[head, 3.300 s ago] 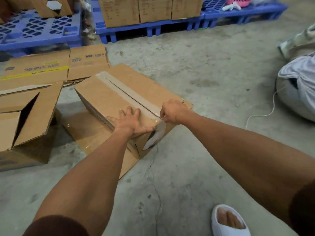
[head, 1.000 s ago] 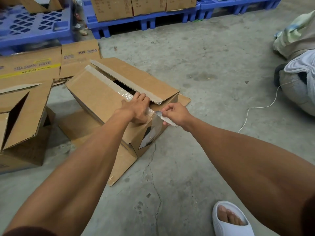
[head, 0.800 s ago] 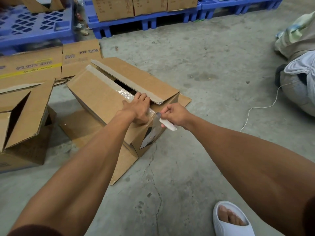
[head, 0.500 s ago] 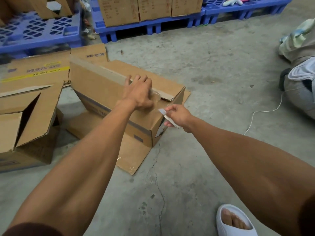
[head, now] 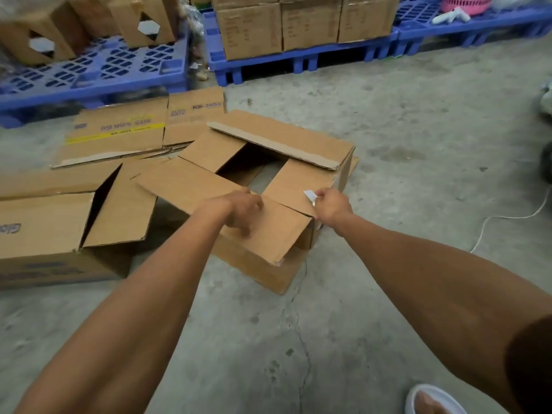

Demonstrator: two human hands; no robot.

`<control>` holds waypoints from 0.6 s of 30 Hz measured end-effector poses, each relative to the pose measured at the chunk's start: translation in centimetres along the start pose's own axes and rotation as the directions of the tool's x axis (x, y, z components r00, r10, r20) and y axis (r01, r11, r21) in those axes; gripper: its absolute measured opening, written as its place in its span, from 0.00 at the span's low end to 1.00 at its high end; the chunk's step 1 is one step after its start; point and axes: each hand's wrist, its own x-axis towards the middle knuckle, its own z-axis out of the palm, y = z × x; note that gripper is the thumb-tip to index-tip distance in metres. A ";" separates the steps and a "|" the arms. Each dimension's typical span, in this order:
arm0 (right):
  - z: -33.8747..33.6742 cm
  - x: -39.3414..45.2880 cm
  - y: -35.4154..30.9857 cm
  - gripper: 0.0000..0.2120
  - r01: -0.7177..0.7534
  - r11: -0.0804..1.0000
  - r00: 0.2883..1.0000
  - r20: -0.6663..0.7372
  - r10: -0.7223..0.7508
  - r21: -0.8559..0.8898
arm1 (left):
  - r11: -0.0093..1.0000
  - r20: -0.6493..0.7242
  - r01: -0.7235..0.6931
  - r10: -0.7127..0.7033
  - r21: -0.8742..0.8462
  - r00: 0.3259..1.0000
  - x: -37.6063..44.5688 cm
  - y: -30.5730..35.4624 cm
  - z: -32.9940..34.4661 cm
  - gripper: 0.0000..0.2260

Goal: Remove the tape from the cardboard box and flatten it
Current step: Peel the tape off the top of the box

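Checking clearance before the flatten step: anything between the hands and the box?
Nothing visible. The left hand already rests on the box's near flap; the right hand, at its corner, pinches a small white piece, possibly tape.

The cardboard box (head: 268, 180) is set on the floor (head: 418, 121); another box (head: 59, 222) lies left of it, flattened cartons (head: 125, 132) behind, pallets (head: 98, 70) farther back.

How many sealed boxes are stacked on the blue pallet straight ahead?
3 show on the middle pallet, side by side: left box, middle box, right box. Their tops are cut off by the frame, so more may sit above or behind.
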 end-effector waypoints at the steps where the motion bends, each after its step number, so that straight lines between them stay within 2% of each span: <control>1: 0.3 0.0 0.0 0.16 0.008 0.999 1.000 -0.008 -0.008 -0.045 | 0.999 -0.050 0.027 -0.026 0.020 0.998 0.9 -0.8 0.9 0.38; 5: 0.8 0.7 0.4 0.16 0.007 0.988 0.997 -0.080 -0.019 -0.152 | 0.986 -0.112 0.067 -0.050 0.154 0.992 3.7 -2.1 2.9 0.57; 7: 1.0 1.0 0.6 0.16 0.031 0.978 0.994 -0.099 -0.052 -0.205 | 0.973 -0.120 0.077 -0.052 0.217 0.991 4.9 -1.9 3.0 0.62; 9: 0.9 1.4 1.0 0.16 0.066 0.970 0.989 -0.110 -0.094 -0.234 | 0.971 -0.190 0.077 -0.033 0.225 0.981 6.3 -1.2 3.7 0.60; 11: 0.8 1.9 1.4 0.16 0.111 0.970 0.986 -0.094 -0.134 -0.218 | 0.972 -0.329 0.102 -0.027 0.212 0.944 7.4 -0.4 4.9 0.51; 14: 0.6 1.6 2.8 0.13 0.198 0.980 0.975 -0.102 -0.196 0.019 | 0.980 -0.479 0.126 -0.036 0.157 0.877 8.5 0.3 6.8 0.43; 16: 0.6 0.8 4.4 0.11 0.164 0.972 0.974 -0.182 -0.134 0.166 | 0.984 -0.502 0.104 -0.019 0.142 0.865 8.8 0.0 7.0 0.42; 18: 1.1 -0.1 6.8 0.10 0.043 0.976 0.978 -0.206 0.002 0.215 | 0.986 -0.497 0.080 0.002 0.144 0.868 8.9 -0.5 6.8 0.42</control>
